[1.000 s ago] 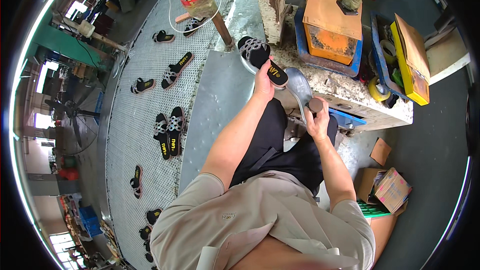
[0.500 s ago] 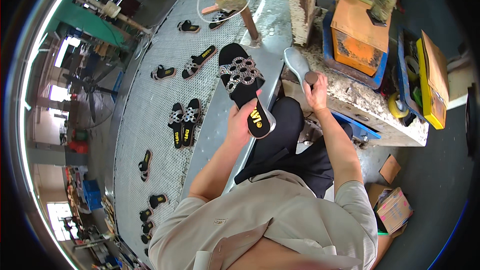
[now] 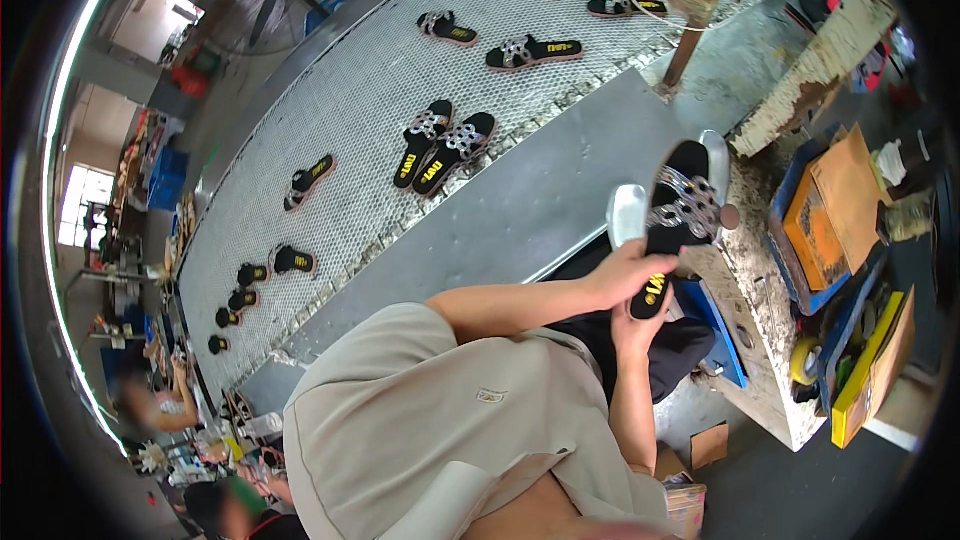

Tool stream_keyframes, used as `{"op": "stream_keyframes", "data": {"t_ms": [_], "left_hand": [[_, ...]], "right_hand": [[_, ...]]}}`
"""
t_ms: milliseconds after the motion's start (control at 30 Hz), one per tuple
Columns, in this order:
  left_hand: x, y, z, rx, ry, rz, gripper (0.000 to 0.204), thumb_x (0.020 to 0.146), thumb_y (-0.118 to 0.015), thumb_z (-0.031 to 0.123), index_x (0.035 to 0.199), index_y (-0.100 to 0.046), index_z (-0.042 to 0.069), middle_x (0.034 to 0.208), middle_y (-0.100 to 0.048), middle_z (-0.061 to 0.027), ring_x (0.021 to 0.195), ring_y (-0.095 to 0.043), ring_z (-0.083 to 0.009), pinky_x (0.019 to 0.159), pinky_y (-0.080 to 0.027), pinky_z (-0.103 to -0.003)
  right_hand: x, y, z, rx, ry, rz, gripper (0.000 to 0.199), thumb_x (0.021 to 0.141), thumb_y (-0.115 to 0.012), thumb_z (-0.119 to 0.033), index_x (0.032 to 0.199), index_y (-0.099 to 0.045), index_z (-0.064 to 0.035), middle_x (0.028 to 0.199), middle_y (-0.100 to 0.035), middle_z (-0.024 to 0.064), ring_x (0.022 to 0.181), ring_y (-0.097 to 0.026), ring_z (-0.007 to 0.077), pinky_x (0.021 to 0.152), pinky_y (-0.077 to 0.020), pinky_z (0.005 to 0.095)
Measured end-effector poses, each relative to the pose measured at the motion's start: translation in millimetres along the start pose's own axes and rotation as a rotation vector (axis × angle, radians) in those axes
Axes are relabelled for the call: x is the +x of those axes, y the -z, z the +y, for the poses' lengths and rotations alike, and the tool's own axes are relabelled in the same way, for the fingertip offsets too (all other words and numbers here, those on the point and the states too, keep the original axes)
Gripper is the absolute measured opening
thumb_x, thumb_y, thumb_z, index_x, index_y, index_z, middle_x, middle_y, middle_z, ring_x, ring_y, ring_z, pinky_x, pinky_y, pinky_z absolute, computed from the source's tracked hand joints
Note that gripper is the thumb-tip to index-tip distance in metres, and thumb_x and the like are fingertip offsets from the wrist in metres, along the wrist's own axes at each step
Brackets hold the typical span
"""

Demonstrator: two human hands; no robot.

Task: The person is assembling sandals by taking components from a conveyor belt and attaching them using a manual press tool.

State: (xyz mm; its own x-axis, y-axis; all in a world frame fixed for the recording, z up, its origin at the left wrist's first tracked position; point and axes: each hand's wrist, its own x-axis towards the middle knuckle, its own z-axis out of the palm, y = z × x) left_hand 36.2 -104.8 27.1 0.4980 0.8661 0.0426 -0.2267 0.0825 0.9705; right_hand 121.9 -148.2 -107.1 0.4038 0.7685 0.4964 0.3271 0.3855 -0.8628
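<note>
The sandal [image 3: 672, 225] is black with a silver chain-link strap and yellow heel print; the conveyor mesh [image 3: 350, 110] is pale grey; the shirt [image 3: 440, 430] is beige.

Mesh conveyor belt [image 3: 350, 130] with sandals

Black sandals lay scattered on it; one pair [image 3: 443, 148] sat beside the grey metal panel [image 3: 540, 190].

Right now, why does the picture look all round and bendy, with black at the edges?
Head view: a fisheye lens bends the belt edges and leaves black corners; windows at left glare white; the sandal in the hands looks sharp.
</note>
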Motion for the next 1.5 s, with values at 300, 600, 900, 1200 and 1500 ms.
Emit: {"op": "stream_keyframes", "data": {"t_ms": [300,600,900,1200,1500], "left_hand": [[-4.6,34.5,23.6,-0.079,0.044,0.040,0.027,0.102,-0.066,0.018,0.120,-0.068,-0.003,0.105,-0.073,-0.0074,0.094,-0.071,-0.0164,0.083,-0.058,-0.032],[39.0,119.6,28.8,-0.295,-0.250,0.289,0.088,0.101,-0.021,0.080,0.146,-0.046,0.008,0.123,-0.066,-0.0094,0.100,-0.070,-0.0221,0.086,-0.062,-0.041],[35.4,64.9,-13.6,-0.311,-0.144,0.201,0.091,0.102,-0.021,0.078,0.146,-0.051,0.003,0.130,-0.067,-0.0114,0.116,-0.066,-0.0250,0.101,-0.055,-0.040],[27.0,35.8,-12.6,-0.330,-0.211,0.059,0.079,0.109,-0.018,0.067,0.141,-0.053,0.003,0.127,-0.065,-0.0086,0.114,-0.062,-0.0187,0.102,-0.050,-0.038],[35.8,27.8,-17.8,-0.496,-0.130,0.036,0.073,0.110,-0.025,0.065,0.145,-0.052,0.006,0.136,-0.063,-0.0071,0.122,-0.060,-0.0201,0.108,-0.047,-0.038]], "right_hand": [[18.6,18.5,-28.7,0.003,-0.018,-0.048,0.024,0.089,-0.074,-0.007,0.111,-0.070,0.0021,0.114,-0.068,0.0127,0.108,-0.065,0.0218,0.094,-0.0510,0.0329],[13.0,28.7,-97.6,0.421,-0.032,0.079,0.006,0.089,-0.071,-0.001,0.094,-0.068,0.0009,0.118,-0.066,0.0138,0.122,-0.063,0.0312,0.110,-0.0454,0.0474],[46.1,-13.5,-91.8,0.274,0.223,0.119,0.006,0.092,-0.068,-0.002,0.095,-0.064,0.0012,0.120,-0.061,0.0132,0.129,-0.058,0.0341,0.112,-0.0417,0.0486],[67.3,-21.5,-75.9,0.234,0.271,0.203,0.007,0.089,-0.068,-0.003,0.093,-0.063,0.0007,0.119,-0.063,0.0155,0.133,-0.053,0.0378,0.112,-0.0400,0.0511],[78.2,-22.3,-71.6,0.231,0.293,0.274,0.011,0.085,-0.071,-0.004,0.092,-0.063,-0.0006,0.114,-0.064,0.0161,0.126,-0.059,0.0405,0.109,-0.0443,0.0544]]}}
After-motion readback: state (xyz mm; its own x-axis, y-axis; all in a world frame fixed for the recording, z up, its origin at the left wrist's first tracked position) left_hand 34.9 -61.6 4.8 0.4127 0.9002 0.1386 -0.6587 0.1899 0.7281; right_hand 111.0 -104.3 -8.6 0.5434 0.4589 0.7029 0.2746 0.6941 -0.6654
